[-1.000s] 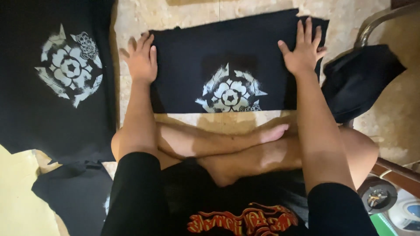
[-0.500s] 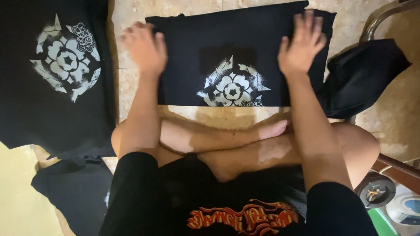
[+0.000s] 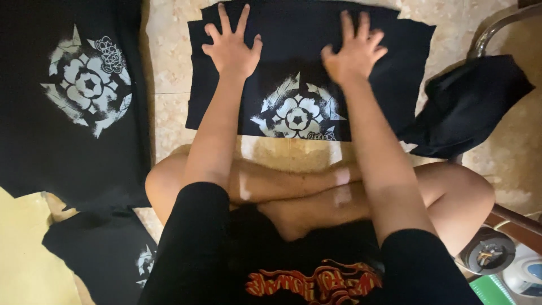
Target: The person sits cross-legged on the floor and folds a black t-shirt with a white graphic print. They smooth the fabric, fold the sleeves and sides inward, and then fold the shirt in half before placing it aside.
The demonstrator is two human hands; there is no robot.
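A folded black T-shirt [image 3: 389, 62] with a white flower print lies flat on the tiled floor in front of my crossed legs. My left hand [image 3: 231, 48] rests palm down on its left part, fingers spread. My right hand [image 3: 353, 51] presses on its middle, just above the print, fingers also spread. Neither hand holds anything.
A second black T-shirt [image 3: 73, 101] with the same white print lies spread at the left. A crumpled black garment [image 3: 471, 104] sits at the right by a metal chair leg [image 3: 497, 25]. More black cloth [image 3: 99, 254] lies at lower left. Small round objects [image 3: 488, 254] sit at lower right.
Both hands have slid inward from the shirt's outer edges toward its middle. The view has shifted slightly, so the shirt sits a bit further right.
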